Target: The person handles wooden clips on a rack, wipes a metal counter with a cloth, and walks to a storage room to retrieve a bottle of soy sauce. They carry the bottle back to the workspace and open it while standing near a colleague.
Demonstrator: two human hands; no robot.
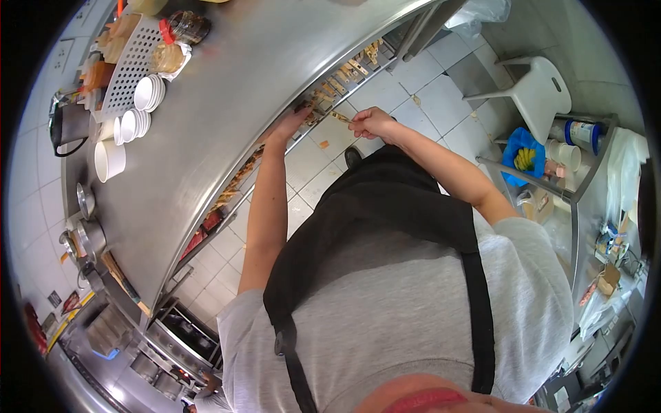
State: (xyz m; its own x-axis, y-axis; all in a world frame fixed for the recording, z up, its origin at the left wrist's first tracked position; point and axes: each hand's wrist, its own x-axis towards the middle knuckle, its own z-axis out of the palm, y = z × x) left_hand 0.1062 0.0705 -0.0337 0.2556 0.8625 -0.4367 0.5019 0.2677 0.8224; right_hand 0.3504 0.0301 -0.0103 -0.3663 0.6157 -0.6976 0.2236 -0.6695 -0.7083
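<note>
My left hand reaches in under the front edge of the steel counter, among small yellowish-brown pieces lined along a narrow rack; its fingertips are partly hidden there. To its right, my right hand is pinched on a small, thin yellowish piece, which points toward the rack. The two hands are apart. More brown pieces lie along the rack nearer my left forearm, with something red at its near end.
White bowls, a white tub, a perforated basket and jars stand on the counter's far side. A white chair and a metal shelf with a blue bag are at the right. Small scraps dot the tiled floor.
</note>
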